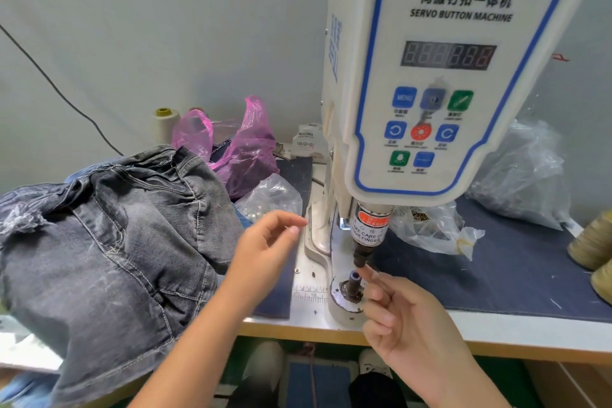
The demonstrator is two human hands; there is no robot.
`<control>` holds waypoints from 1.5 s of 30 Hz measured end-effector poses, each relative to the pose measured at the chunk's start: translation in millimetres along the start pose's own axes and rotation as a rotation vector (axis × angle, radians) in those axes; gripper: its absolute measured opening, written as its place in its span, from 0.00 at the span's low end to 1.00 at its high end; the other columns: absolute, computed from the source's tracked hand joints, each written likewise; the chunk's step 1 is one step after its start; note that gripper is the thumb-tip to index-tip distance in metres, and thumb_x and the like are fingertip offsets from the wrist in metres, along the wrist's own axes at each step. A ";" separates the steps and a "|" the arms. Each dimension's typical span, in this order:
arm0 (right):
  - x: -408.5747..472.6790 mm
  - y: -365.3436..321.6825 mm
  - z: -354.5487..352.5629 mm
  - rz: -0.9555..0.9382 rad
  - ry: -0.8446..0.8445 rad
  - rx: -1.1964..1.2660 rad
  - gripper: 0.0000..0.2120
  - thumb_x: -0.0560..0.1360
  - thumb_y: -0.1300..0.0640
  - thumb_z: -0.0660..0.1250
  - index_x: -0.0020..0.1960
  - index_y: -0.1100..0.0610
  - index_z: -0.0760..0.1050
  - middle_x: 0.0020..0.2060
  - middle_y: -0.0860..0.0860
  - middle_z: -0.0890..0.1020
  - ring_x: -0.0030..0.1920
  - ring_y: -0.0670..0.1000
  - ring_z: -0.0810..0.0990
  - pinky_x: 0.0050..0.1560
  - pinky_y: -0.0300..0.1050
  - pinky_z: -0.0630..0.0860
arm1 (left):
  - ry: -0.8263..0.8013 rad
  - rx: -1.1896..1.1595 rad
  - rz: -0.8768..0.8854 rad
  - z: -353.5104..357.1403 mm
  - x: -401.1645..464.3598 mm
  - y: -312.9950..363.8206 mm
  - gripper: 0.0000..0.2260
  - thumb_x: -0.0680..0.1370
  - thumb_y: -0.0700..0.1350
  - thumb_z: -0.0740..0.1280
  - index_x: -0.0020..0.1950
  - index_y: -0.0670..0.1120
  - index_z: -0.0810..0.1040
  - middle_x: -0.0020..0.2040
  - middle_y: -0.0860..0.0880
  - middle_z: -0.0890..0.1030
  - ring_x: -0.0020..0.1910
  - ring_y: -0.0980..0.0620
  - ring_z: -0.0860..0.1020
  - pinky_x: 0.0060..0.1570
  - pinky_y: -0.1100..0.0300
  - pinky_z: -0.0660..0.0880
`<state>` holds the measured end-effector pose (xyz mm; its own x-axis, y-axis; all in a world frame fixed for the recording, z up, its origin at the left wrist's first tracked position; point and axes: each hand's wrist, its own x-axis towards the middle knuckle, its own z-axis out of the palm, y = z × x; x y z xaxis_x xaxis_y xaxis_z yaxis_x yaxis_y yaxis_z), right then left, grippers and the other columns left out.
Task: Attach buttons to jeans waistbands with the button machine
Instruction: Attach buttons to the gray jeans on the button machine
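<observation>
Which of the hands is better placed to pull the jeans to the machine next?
Probably the left hand: it hovers open just beside the jeans, while the right hand has a fingertip at the lower die.

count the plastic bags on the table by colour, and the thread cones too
Pink bags: 1, possibly two bunched together
Clear bags: 3
Thread cones: 4, two at back left, two at right edge
Total: 8
</observation>
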<state>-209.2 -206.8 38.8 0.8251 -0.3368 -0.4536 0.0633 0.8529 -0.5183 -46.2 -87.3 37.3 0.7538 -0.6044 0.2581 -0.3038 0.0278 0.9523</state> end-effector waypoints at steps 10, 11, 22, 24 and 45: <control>-10.2 15.8 -5.0 -0.019 0.017 -0.084 0.15 0.65 0.60 0.66 0.48 0.65 0.84 0.28 0.57 0.76 0.20 0.50 0.68 0.23 0.40 0.65 | 0.171 1.183 0.146 -133.2 67.1 20.0 0.12 0.77 0.39 0.63 0.58 0.48 0.80 0.58 0.45 0.79 0.59 0.42 0.73 0.58 0.45 0.72; -11.7 20.5 -5.9 0.007 -0.008 -0.097 0.16 0.65 0.61 0.66 0.50 0.65 0.83 0.29 0.58 0.75 0.20 0.50 0.68 0.22 0.41 0.65 | 0.153 1.276 0.062 -142.8 70.1 18.1 0.12 0.78 0.43 0.62 0.59 0.49 0.79 0.60 0.46 0.79 0.60 0.42 0.73 0.58 0.45 0.72; -7.1 40.1 34.9 -0.200 -0.222 -1.010 0.12 0.79 0.59 0.62 0.49 0.44 0.81 0.41 0.44 0.82 0.37 0.46 0.81 0.41 0.41 0.78 | -0.059 0.822 0.288 -131.3 52.9 20.4 0.10 0.80 0.49 0.61 0.41 0.47 0.74 0.38 0.50 0.76 0.42 0.50 0.73 0.42 0.55 0.66; 3.5 44.2 51.0 -0.342 -0.208 -1.096 0.11 0.77 0.52 0.65 0.52 0.35 0.75 0.47 0.36 0.80 0.47 0.36 0.79 0.48 0.33 0.76 | -0.104 0.628 0.320 -119.0 39.7 26.0 0.11 0.77 0.53 0.60 0.41 0.48 0.74 0.38 0.49 0.75 0.39 0.55 0.73 0.42 0.62 0.67; 43.3 54.8 58.7 -0.334 -0.144 -0.720 0.18 0.81 0.63 0.57 0.55 0.42 0.79 0.51 0.47 0.85 0.52 0.48 0.84 0.49 0.42 0.81 | -0.092 0.904 -0.316 -134.6 46.1 21.2 0.34 0.59 0.80 0.59 0.49 0.56 0.82 0.46 0.56 0.84 0.51 0.52 0.80 0.50 0.56 0.72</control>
<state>-137.0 -151.2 33.4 0.8940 -0.4317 -0.1197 -0.0176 0.2332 -0.9723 60.5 -7.4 91.3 0.8407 -0.5400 -0.0394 -0.4578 -0.7479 0.4807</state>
